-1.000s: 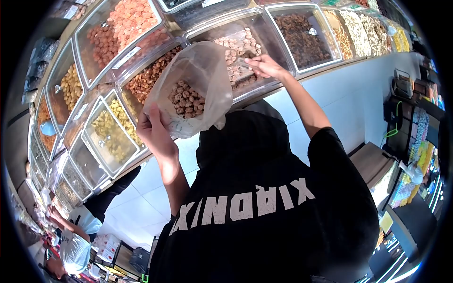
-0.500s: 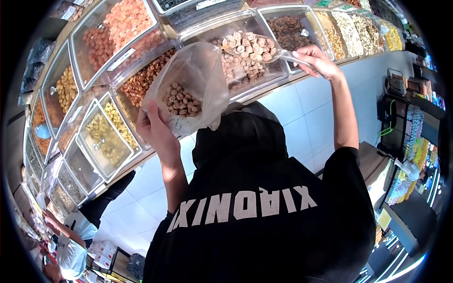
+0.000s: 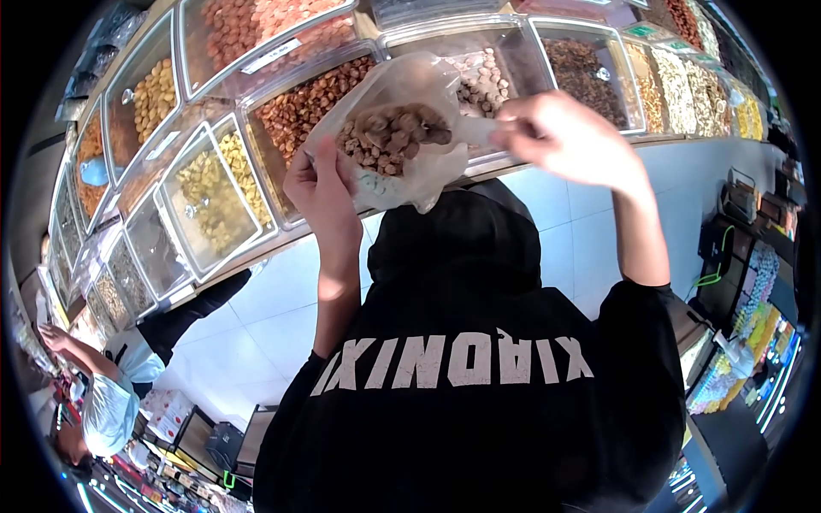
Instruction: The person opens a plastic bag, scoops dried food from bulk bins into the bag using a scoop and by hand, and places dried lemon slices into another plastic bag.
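Observation:
My left hand point(image 3: 329, 181) is closed on the near-left edge of a clear plastic bag point(image 3: 363, 96), its thumb lying over the front. Inside the bag is a pile of brown, wrinkled round dried fruits point(image 3: 376, 152), whose exact kind I cannot tell. My right hand point(image 3: 560, 137), smeared by motion, grips the handle of a scoop point(image 3: 476, 130). The scoop's bowl reaches into the bag's mouth, with more pieces on or around it. Just behind the bag, an open bin point(image 3: 483, 84) holds similar dried fruits.
Neighbouring bins hold glossy brown nuts point(image 3: 312, 107), yellow pieces point(image 3: 214, 192) and pink-orange pieces point(image 3: 256, 21). A lidded bin of dark pieces point(image 3: 586, 77) stands to the right. Another person point(image 3: 111, 410) is at the counter on the lower left. Shelves of packaged goods point(image 3: 735, 368) line the right.
My right hand has swung left and brought the loaded scoop from above the bin into the bag. Pieces from it now show inside the bag. The view has shifted slightly.

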The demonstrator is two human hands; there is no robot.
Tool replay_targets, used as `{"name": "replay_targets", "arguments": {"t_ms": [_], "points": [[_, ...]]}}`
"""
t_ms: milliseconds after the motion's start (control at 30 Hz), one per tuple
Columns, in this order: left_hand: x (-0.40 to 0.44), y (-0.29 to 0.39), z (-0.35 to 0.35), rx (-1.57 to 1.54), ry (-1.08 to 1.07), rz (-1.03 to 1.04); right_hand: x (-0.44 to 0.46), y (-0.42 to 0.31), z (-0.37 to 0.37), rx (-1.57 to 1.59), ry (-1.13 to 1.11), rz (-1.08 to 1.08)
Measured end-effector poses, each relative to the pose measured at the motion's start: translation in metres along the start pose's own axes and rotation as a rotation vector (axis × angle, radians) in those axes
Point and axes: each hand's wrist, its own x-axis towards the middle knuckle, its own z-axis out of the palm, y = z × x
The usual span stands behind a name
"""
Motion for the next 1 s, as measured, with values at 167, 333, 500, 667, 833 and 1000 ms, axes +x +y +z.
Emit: {"name": "replay_targets", "arguments": {"t_ms": [167, 333, 500, 667, 833, 1000], "points": [[0.000, 0.004, -0.005, -0.008, 0.013, -0.007, 0.009, -0.022, 0.019, -0.384, 0.232, -0.246], [-0.001, 0.009, -0.008, -0.009, 0.052, -0.020, -0.019, -0.021, -0.028, -0.245, 0.228, 0.076], [0.004, 0.010, -0.010, -0.025, 0.065, -0.037, -0.038, 0.024, -0.058, -0.288, 0.353, 0.403], [0.016, 0.008, -0.019, 0.029, 0.077, 0.010, 0.035, 0.152, 0.008, -0.261, 0.245, 0.649], [0.019, 0.013, -0.029, 0.035, 0.111, -0.010, 0.083, 0.229, 0.079, -0.587, 0.302, 0.652], [0.018, 0.019, -0.024, 0.056, 0.167, -0.057, 0.104, 0.266, 0.111, -0.673, 0.255, 0.448]]}}
